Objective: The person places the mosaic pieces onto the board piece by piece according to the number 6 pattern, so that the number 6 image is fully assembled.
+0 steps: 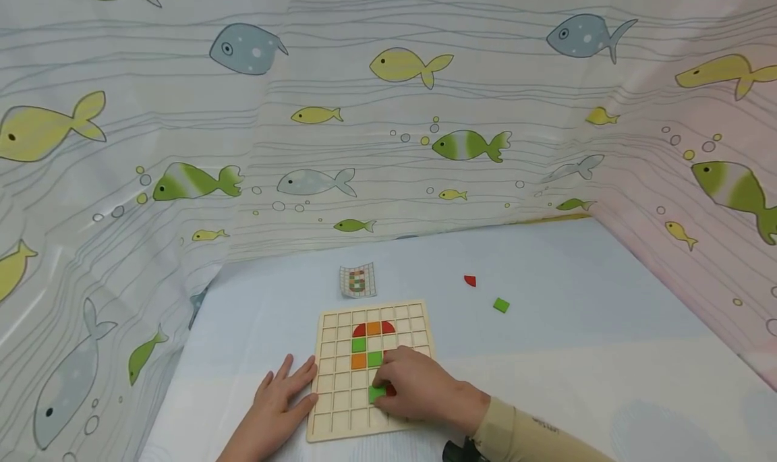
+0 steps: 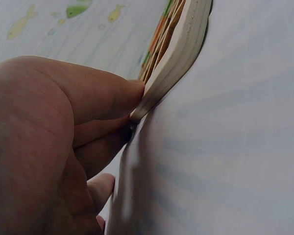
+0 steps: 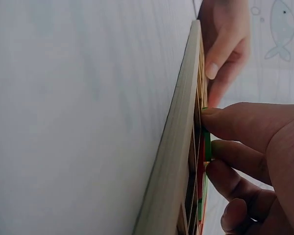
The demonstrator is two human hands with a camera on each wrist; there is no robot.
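A pale wooden grid board (image 1: 330,405) lies flat before me. My left hand (image 1: 272,405) rests on the table with fingers spread, its thumb and fingertips touching the board's left edge; in the left wrist view the thick board edge (image 2: 179,54) meets them. Over the lower middle of the grid, my right hand (image 1: 421,384) pinches a green square tile (image 1: 377,395), also seen as a green tile (image 3: 208,145) between thumb and finger in the right wrist view. Orange tiles (image 1: 359,361), green tiles (image 1: 359,345) and red rounded tiles (image 1: 359,330) sit in upper cells. The right hand hides part of the pattern.
Behind the board lies a small printed pattern card (image 1: 348,283). To the right are a loose red quarter-round tile (image 1: 470,281) and a loose green square tile (image 1: 501,305). A fish-print curtain (image 1: 400,145) encloses the light blue table (image 1: 595,300).
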